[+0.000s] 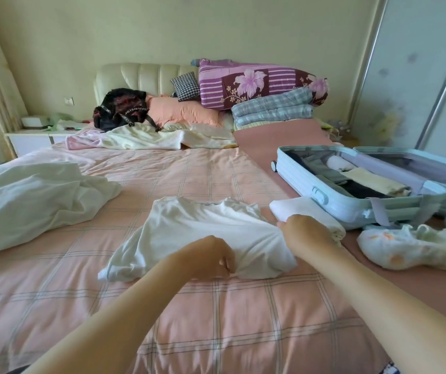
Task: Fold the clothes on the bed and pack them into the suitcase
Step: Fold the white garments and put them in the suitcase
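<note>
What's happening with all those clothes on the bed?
A person is folding a white shirt on the bed. The left hand grips its near edge and the right hand holds its right side. The open suitcase nearby already has folded clothes inside. A crumpled white garment and a patterned garment lie unfolded.

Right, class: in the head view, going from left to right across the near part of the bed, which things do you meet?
crumpled white garment → white shirt → blue suitcase
</note>
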A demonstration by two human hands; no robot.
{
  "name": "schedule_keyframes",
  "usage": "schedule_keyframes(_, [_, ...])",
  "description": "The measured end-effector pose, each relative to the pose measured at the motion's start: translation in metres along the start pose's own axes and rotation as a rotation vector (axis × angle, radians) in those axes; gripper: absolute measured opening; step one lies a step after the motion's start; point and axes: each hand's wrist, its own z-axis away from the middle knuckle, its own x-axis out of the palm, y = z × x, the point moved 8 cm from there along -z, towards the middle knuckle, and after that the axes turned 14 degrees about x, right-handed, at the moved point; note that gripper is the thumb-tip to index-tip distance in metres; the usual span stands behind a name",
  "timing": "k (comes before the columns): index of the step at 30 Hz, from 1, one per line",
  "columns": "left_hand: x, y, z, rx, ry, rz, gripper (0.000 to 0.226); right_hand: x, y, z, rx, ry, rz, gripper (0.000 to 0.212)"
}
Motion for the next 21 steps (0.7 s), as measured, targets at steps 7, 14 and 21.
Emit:
schedule_keyframes(7, [0.032, 0.021, -0.005, 0.023, -0.430, 0.177, 0.018, 0.028, 0.010, 0.007, -0.222, -0.271, 0.279, 0.022])
schedule_keyframes(14, [-0.031, -0.024, -0.042, -0.102, 0.284, 0.111, 0.014, 0.000, -0.032, -0.033, -0.244, -0.005, -0.239, 0.027])
schedule_keyframes(21, [-0.018, -0.130, -0.034, -0.315, 0.052, -0.234, 0.060, 0.037, -0.059, -0.080, -0.136, -0.049, -0.130, 0.040])
